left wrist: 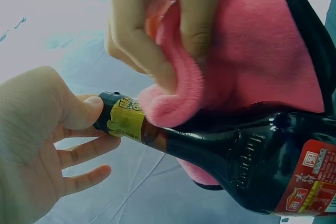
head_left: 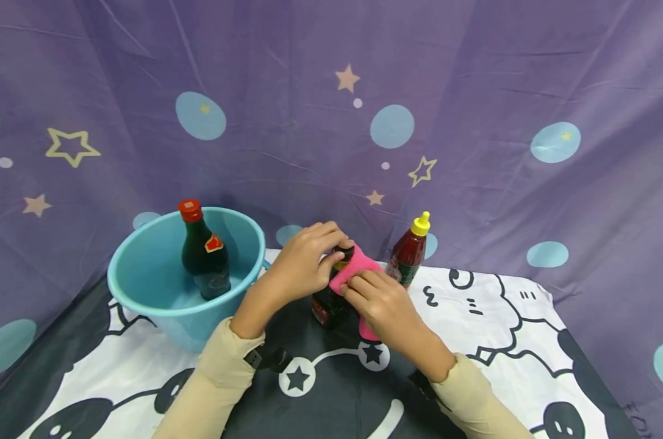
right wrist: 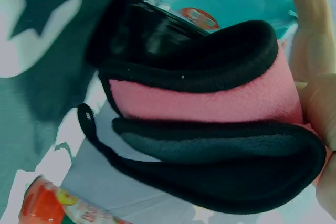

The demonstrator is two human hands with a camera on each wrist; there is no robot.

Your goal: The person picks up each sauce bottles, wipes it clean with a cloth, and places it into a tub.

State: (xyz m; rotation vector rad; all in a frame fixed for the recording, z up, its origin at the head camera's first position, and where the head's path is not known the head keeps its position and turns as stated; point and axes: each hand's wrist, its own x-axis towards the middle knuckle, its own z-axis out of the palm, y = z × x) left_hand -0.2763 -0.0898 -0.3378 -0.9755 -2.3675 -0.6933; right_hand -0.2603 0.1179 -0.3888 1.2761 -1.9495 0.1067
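Note:
A dark sauce bottle [left wrist: 247, 145] with a yellow neck band and red label stands upright on the cloth between the hands. My left hand [head_left: 304, 262] pinches its dark cap [left wrist: 107, 111] between thumb and fingers, other fingers spread. The right hand [head_left: 380, 302] grips a pink cloth [left wrist: 252, 45] with black edging and presses a folded part of it against the bottle's neck. In the right wrist view the cloth's lower part hangs in folds, a black loop at one corner, partly hiding the bottle.
At the left stands a light blue basin [head_left: 185, 308], holding a dark bottle [head_left: 205, 256] with a red cap. Behind the right hand is a red sauce bottle [head_left: 410, 250] with a yellow nozzle. A patterned cloth [head_left: 474, 311] covers the table; a purple curtain [head_left: 287, 91] hangs behind.

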